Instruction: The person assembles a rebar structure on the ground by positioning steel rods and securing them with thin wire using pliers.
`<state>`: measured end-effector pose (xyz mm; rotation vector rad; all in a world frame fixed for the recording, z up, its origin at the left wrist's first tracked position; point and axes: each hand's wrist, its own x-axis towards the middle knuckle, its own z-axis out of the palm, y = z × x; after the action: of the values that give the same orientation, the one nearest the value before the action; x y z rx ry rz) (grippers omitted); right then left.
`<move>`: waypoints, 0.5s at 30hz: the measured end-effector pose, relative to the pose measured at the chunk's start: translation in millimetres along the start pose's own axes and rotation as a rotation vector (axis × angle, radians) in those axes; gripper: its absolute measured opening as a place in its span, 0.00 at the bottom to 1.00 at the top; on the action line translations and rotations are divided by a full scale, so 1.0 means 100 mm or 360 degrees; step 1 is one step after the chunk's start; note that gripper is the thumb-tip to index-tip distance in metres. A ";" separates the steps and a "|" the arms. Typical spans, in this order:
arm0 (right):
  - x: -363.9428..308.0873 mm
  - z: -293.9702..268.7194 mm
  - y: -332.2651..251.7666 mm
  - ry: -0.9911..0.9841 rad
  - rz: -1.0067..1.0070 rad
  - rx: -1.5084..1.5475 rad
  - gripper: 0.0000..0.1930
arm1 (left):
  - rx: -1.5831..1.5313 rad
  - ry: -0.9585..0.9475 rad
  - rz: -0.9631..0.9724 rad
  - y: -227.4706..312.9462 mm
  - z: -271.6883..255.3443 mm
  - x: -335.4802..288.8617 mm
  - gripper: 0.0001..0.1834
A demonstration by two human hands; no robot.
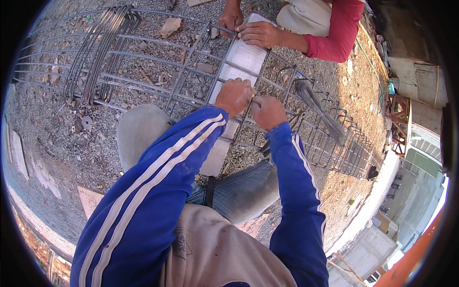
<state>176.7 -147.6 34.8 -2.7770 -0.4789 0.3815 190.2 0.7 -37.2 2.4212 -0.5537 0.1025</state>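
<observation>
A rebar cage (191, 71) of long bars and square stirrups lies across the view. My left hand (233, 97) is closed at one of its bar crossings, knuckles up. Right beside it, my right hand (268, 113) is also closed, thumb and fingers pinched close to the left fingertips. Whatever is between the fingers is too small to make out. Beneath the cage here runs a pale board (247, 56). Across from me, a co-worker's hands (258, 33) touch the far side of the same stirrup. To the right, a bundle of thin tie wire (318, 107) rests on the cage.
Several loose stirrups (98, 60) are bunched on the bars at the left. Gravel ground (57, 143) holds stones and scraps. The co-worker's red sleeve (337, 33) is at the far side. A green hose (370, 60) and a wooden frame (399, 119) are at the right.
</observation>
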 end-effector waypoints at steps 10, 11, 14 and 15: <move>0.45 -0.13 0.52 -0.0507 0.0686 -0.0247 0.25 | -0.0196 0.0049 -0.0253 0.06 -0.02 -0.01 0.08; 0.33 -0.08 0.40 -0.0512 0.0756 -0.0158 0.23 | -0.0181 0.0064 -0.0308 0.08 -0.04 -0.02 0.08; -0.25 0.16 0.02 -0.0379 0.0602 0.0087 0.19 | -0.0567 0.0087 -0.0881 0.40 -0.04 -0.06 0.10; -0.31 0.17 -0.06 -0.0264 0.0649 0.0220 0.18 | -0.0669 0.0092 -0.1071 0.51 -0.08 -0.07 0.10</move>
<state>141.9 -148.9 27.9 -2.7071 0.0845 0.7097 163.3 -27.4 -2.9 2.0573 0.2625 -0.2096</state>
